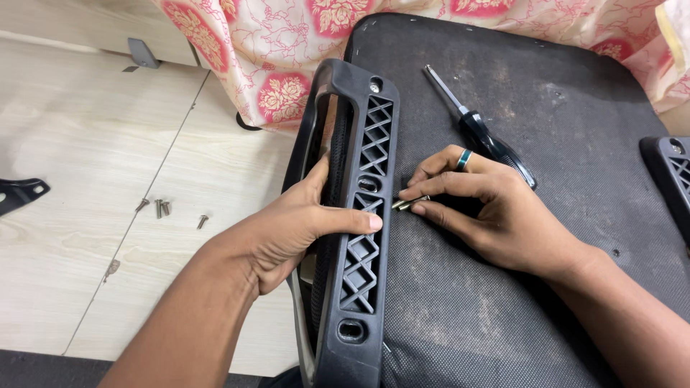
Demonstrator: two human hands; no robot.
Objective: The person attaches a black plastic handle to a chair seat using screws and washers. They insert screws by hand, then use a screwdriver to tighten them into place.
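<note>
A black plastic armrest (364,165) with a lattice underside lies along the left edge of a dark upturned chair seat (517,129). My left hand (302,226) grips the armrest at its middle, thumb across the lattice. My right hand (481,208), with a ring on one finger, pinches a small metal screw (408,204) right beside the armrest's middle slot. A black-handled screwdriver (478,129) rests on the seat just beyond my right hand.
Several loose screws (164,208) lie on the pale wood floor at the left. A black bracket (20,192) sits at the left edge. A second armrest (672,176) shows at the right edge. Pink floral cloth (280,50) hangs behind.
</note>
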